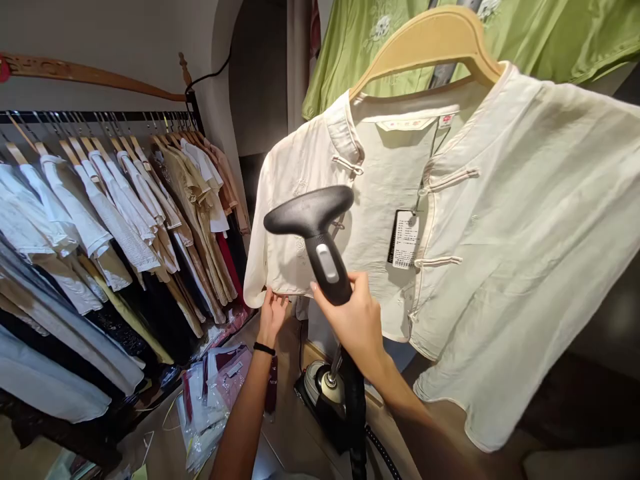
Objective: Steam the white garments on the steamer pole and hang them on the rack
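Observation:
A cream short jacket (300,150) with knotted loop fastenings hangs open at the front on a wooden hanger (435,37). My right hand (356,323) is wrapped around the handle of a black garment steamer head (313,210), which is held in front of the jacket's left-hand front panel. At that panel's lower edge, my left hand (273,317) grips the hem between its fingers. A black-and-white price tag (404,239) dangles inside the jacket's opening.
The steamer base (325,393) stands on the floor below, its black hose (354,413) rising to my right hand. Clothes on a rack (135,193) fill the left side. Plastic-wrapped garments (215,393) lie on the floor. A green garment (560,40) hangs behind.

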The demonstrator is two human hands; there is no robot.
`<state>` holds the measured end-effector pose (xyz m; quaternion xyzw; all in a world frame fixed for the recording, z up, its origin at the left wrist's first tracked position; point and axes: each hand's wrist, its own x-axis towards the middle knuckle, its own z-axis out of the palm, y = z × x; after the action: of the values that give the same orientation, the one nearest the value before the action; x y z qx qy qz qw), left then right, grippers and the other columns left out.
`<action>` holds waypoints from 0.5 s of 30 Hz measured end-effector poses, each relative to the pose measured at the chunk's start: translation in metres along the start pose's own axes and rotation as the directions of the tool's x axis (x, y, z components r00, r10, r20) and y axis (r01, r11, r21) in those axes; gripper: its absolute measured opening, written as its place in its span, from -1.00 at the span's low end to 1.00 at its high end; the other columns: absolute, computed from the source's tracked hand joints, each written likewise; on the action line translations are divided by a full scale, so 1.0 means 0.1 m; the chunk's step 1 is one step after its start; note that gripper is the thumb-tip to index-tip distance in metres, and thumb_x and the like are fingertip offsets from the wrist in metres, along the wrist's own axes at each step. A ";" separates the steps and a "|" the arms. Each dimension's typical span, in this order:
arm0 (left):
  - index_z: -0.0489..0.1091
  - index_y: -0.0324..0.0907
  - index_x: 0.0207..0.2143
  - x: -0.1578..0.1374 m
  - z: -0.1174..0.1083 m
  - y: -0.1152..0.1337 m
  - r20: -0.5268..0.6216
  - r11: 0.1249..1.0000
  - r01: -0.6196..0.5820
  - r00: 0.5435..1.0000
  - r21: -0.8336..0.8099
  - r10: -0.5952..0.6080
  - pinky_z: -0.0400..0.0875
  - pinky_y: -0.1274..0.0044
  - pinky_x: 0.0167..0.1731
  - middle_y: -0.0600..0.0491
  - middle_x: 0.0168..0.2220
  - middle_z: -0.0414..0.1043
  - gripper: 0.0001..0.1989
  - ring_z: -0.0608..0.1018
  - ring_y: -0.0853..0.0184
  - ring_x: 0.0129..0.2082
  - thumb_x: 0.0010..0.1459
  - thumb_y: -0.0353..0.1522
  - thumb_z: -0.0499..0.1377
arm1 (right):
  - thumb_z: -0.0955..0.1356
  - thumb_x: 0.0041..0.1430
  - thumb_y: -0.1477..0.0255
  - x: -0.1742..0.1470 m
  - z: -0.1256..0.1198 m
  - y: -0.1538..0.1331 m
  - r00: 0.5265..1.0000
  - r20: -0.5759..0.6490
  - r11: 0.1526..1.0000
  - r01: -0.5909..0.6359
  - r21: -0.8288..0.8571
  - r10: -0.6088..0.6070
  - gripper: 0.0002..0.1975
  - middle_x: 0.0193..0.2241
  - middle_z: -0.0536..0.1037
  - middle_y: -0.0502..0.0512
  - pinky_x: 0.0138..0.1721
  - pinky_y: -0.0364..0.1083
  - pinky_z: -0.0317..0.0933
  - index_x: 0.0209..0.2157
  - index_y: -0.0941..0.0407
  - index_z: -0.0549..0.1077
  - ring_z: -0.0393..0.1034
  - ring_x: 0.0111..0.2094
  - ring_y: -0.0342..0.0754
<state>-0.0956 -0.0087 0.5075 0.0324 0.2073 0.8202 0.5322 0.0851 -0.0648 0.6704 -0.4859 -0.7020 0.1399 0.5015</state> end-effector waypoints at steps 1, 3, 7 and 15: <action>0.44 -0.19 -0.23 0.02 0.00 -0.01 -0.014 1.000 -0.001 1.000 0.003 0.001 0.45 0.54 -0.19 -0.03 -0.16 0.46 -0.88 0.53 0.37 -0.16 0.24 -0.36 0.14 | 0.35 0.01 0.01 0.08 0.01 -0.04 1.000 -0.019 1.000 0.018 0.002 -0.018 -0.55 -0.44 0.50 0.09 -0.46 -0.08 0.18 -0.25 0.05 0.22 0.44 -0.41 0.09; 0.43 -0.21 -0.28 0.02 -0.07 -0.07 -0.030 1.000 -0.003 1.000 0.009 0.003 0.44 0.57 -0.26 0.01 -0.25 0.46 -0.94 0.53 0.41 -0.25 0.21 -0.41 0.17 | 0.35 0.03 0.02 0.21 0.08 -0.09 0.998 -0.052 0.999 0.048 0.008 -0.048 -0.55 -0.43 0.49 0.10 -0.46 -0.08 0.16 -0.25 0.06 0.21 0.42 -0.42 0.08; 0.40 -0.23 -0.38 -0.12 -0.34 -0.23 -0.008 1.000 -0.010 1.000 0.023 0.010 0.42 0.57 -0.32 0.07 -0.36 0.44 -0.93 0.51 0.43 -0.36 0.11 -0.45 0.27 | 0.32 0.07 0.06 0.31 0.33 -0.06 0.995 -0.048 0.997 0.081 -0.014 -0.082 -0.58 -0.43 0.50 0.12 -0.45 -0.06 0.15 -0.21 0.08 0.21 0.43 -0.42 0.11; 0.42 -0.22 -0.32 -0.25 -0.43 -0.31 0.020 0.999 -0.007 1.000 0.036 0.007 0.44 0.54 -0.19 0.03 -0.25 0.50 -0.94 0.54 0.41 -0.27 0.14 -0.50 0.23 | 0.31 0.11 0.12 -0.21 0.68 0.55 0.984 0.151 0.982 -0.072 -0.174 0.099 -0.62 -0.45 0.52 0.13 -0.45 -0.08 0.13 -0.20 0.10 0.21 0.47 -0.42 0.13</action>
<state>-0.0700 -0.0332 0.4610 0.0510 0.2166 0.8178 0.5307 0.0585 -0.0349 0.5896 -0.5436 -0.7273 0.1400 0.3949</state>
